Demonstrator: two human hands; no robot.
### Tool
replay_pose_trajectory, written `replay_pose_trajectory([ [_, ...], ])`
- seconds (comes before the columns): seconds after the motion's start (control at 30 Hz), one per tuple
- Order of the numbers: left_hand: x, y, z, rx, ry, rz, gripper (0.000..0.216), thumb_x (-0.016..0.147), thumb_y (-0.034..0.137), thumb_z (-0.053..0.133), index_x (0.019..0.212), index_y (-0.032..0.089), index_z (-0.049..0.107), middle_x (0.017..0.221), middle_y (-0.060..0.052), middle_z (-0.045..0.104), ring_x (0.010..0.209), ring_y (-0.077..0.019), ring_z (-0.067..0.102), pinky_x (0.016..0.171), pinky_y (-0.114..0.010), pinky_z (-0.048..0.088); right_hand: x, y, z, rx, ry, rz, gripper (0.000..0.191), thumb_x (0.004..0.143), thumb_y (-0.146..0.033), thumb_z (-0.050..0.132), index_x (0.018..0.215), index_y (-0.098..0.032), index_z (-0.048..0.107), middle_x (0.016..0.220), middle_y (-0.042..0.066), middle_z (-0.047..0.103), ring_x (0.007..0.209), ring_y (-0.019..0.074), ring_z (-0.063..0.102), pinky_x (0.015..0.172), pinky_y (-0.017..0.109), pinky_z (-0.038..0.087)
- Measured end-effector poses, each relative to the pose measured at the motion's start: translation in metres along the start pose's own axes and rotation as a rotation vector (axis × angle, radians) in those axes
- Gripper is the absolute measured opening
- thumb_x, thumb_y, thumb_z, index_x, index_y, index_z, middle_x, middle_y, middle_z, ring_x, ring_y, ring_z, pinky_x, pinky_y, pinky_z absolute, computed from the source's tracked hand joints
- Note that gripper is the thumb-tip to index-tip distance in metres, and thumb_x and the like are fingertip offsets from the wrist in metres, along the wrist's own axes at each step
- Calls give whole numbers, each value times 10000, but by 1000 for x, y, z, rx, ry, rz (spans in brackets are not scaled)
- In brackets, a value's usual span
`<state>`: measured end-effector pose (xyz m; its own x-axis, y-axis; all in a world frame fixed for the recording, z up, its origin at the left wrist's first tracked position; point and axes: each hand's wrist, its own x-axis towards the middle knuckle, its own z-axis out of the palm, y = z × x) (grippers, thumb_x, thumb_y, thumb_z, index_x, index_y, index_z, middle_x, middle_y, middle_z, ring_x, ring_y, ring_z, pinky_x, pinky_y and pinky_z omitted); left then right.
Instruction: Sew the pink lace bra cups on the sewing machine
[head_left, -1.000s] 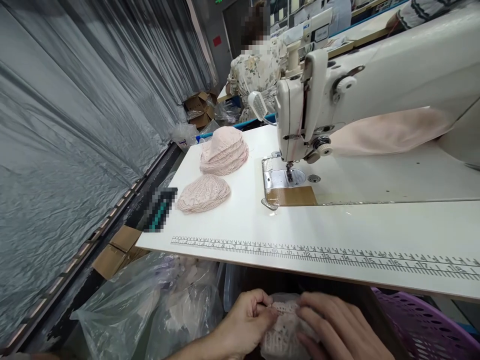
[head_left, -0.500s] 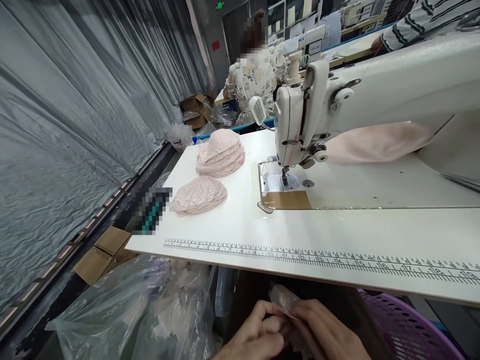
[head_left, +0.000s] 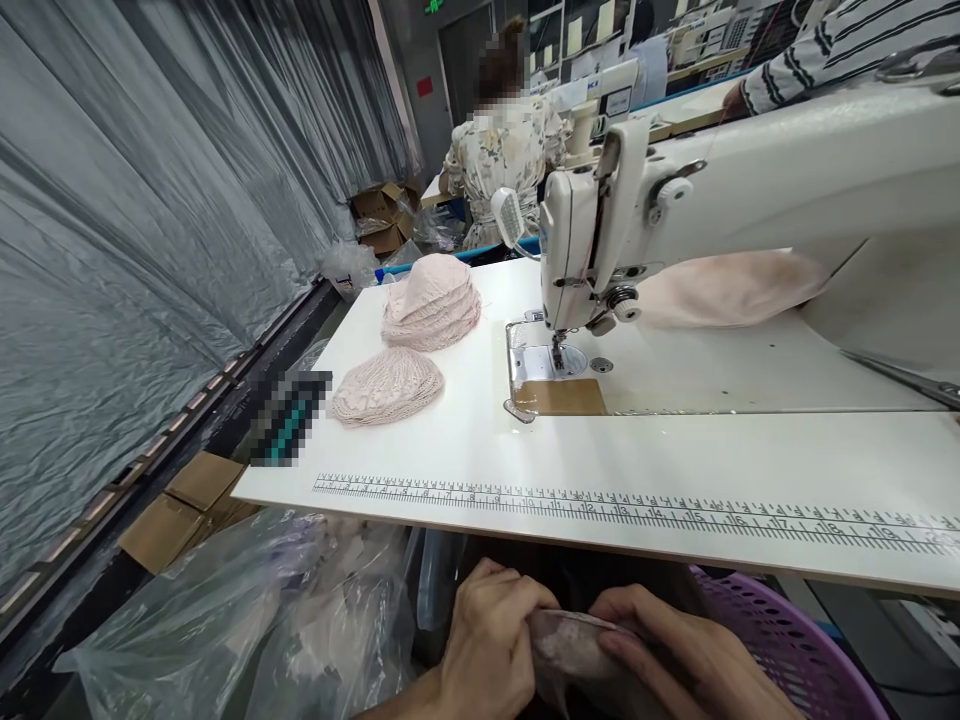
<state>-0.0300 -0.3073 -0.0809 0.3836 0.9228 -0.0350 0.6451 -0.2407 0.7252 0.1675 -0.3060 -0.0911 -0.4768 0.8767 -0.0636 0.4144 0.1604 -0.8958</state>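
Observation:
Below the table's front edge, my left hand (head_left: 491, 640) and my right hand (head_left: 679, 655) both grip a small pinkish fabric piece (head_left: 570, 645), fingers curled round it. On the white sewing table (head_left: 675, 470) lies a single pink lace cup (head_left: 386, 385), and behind it a stack of pink lace cups (head_left: 433, 300). The white sewing machine (head_left: 720, 200) stands at the right, its needle (head_left: 557, 350) over a metal plate with a brown patch.
Clear plastic bags (head_left: 247, 620) with fabric sit low left, a purple basket (head_left: 787, 640) low right. Pink cloth (head_left: 727, 285) lies under the machine arm. A plastic-sheeted wall runs along the left. A person in a floral top (head_left: 502, 150) sits behind; a striped sleeve (head_left: 817, 45) shows top right.
My hands have shifted slightly and the fabric between them now shows a plain darker side instead of lace. The view has drifted so the table sits further left.

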Motion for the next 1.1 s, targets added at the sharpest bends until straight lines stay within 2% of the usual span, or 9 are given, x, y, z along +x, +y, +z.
replay_pose_trajectory([
  [0.1,-2,4,-17,-182,-103,-211,319,749,95,407,945,165,648,736,-27,647,739,-174,566,790,-326,386,1,3,-2,106,-90,101,182,926,-409,454,939,-259,556,748,-47,658,674,124,615,609,177,434],
  [0.17,-4,7,-25,-253,-171,-260,302,785,216,505,1058,209,633,865,-19,660,837,-181,564,807,-304,387,1,5,-1,153,-114,141,222,910,-447,472,913,-252,577,712,-45,652,663,133,600,603,183,421],
  [0.23,-3,9,-26,-250,-201,-249,305,759,310,593,1046,218,646,919,-18,643,872,-184,547,784,-276,389,2,5,1,190,-120,156,255,897,-471,482,876,-244,595,672,-44,635,643,135,576,603,189,407],
  [0.33,2,8,-22,-279,-218,-245,174,753,302,591,795,151,668,742,-8,579,718,-140,518,675,-239,376,4,3,1,265,-147,187,310,877,-511,485,822,-224,591,630,-37,590,613,132,518,584,203,378],
  [0.43,7,4,-20,-440,-262,-265,249,774,342,573,672,120,625,668,0,512,621,-108,459,585,-225,336,7,3,-2,350,-185,235,382,837,-577,499,746,-209,548,611,-32,518,591,129,445,556,220,344],
  [0.6,7,0,-24,-533,-296,-214,296,791,375,591,659,112,619,745,-23,540,670,-112,473,606,-222,346,9,5,-3,391,-224,210,411,828,-595,500,701,-205,499,626,-35,448,604,124,397,558,222,331],
  [0.77,8,-1,-20,-533,-359,-374,222,691,337,696,729,121,666,622,25,517,559,-78,433,525,-188,331,9,-1,-2,408,-222,216,449,819,-635,486,713,-199,488,649,-31,436,627,127,400,570,224,332],
  [0.97,12,-4,-17,-600,-320,-284,197,655,312,746,675,122,699,706,2,568,643,-96,508,594,-195,387,7,-2,-4,444,-227,222,425,820,-606,501,694,-201,468,650,-35,420,628,125,387,572,229,321],
  [1.1,12,-6,-17,-619,-364,-393,285,630,379,769,731,117,722,621,2,580,578,-97,496,571,-210,393,9,1,-2,464,-238,228,421,818,-597,504,692,-197,463,645,-32,433,626,124,386,579,234,322],
])
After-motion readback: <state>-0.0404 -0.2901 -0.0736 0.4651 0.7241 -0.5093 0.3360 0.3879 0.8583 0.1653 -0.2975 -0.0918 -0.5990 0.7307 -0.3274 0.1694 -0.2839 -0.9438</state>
